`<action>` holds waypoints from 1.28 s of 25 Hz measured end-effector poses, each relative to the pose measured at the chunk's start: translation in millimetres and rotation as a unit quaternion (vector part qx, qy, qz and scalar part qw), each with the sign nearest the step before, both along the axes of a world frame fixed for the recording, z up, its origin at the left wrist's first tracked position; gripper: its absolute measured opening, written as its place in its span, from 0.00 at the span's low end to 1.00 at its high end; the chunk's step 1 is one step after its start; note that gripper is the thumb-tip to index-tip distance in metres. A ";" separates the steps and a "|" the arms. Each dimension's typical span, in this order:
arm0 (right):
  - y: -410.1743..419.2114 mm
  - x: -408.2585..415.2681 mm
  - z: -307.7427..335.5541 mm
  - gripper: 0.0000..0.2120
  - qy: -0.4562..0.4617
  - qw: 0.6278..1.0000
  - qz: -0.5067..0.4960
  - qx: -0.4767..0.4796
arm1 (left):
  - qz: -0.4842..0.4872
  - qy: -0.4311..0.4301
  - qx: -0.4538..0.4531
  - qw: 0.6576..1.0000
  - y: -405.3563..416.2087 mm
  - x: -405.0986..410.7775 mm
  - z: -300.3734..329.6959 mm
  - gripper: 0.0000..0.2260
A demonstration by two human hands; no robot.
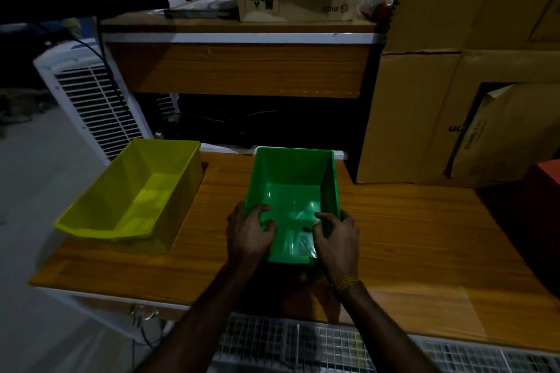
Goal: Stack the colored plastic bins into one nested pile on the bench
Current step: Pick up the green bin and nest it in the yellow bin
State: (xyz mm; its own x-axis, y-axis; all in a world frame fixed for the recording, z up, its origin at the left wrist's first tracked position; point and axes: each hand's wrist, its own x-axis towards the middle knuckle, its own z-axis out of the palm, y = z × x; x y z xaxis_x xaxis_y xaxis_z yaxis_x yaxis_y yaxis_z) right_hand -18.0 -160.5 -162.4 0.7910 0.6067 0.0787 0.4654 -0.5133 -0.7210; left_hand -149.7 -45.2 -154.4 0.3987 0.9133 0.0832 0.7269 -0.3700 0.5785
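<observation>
Clutter behind the bench
White fan (91, 94) at left, cardboard boxes (454, 100) at right, wooden shelf (239, 66) between.

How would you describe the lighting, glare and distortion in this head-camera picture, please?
Head view: dim overall, the upper left nearly black; soft glare on the green bin floor between the left hand and right hand; the yellow bin is brightest; wide-angle bending curves the bench edges.
</observation>
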 end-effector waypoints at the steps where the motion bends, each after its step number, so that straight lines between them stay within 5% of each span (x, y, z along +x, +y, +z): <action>1: 2.7 -2.0 1.3 0.15 -0.010 1.000 -0.004 -0.004 | 0.002 -0.006 0.001 1.000 0.0 -0.9 1.7 0.17; 19: 157.7 -159.6 142.0 0.13 -0.047 0.983 0.014 0.180 | 0.029 -0.154 0.171 0.973 159.6 -159.1 143.2 0.12; 32: 252.6 -274.5 109.8 0.10 0.060 0.979 0.092 0.173 | 0.077 -0.137 0.161 0.974 254.2 -290.3 117.5 0.10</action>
State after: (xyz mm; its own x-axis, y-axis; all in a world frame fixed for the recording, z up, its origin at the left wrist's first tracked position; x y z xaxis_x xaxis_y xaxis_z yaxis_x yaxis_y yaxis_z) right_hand -292.5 92.1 -52.6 0.6866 0.6933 0.2188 0.4292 -0.1436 -0.8917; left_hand -440.0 209.0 -36.9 0.1818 0.8690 0.4602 0.6220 -0.4641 0.6307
